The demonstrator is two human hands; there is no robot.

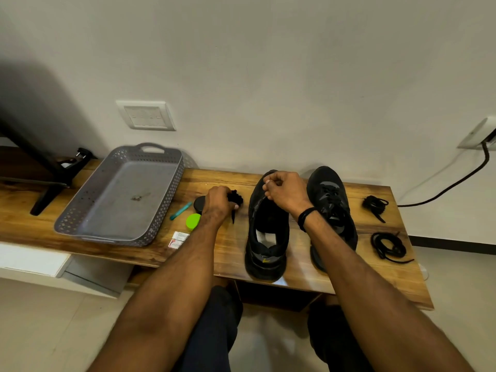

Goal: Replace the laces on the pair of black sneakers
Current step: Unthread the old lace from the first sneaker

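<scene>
Two black sneakers stand side by side on the wooden bench (220, 253), toes toward the wall. The left sneaker (267, 237) has no lace in its eyelets; the right sneaker (331, 208) is laced. My left hand (218, 204) grips a bunched black lace (236, 197) on the bench just left of the left sneaker. My right hand (285, 190) hovers over the left sneaker's front, fingers curled and pinching something small that I cannot make out. Two more black laces lie to the right: a bundle (374, 206) and a loose coil (387, 247).
A grey perforated tray (88, 210) sits at the bench's left. Beside my left hand are a black round tin (200, 205), a green lid (193, 221), a teal pen (180, 211) and small white packets (178, 238). A black stand (51, 183) is far left; a cable (456, 183) hangs right.
</scene>
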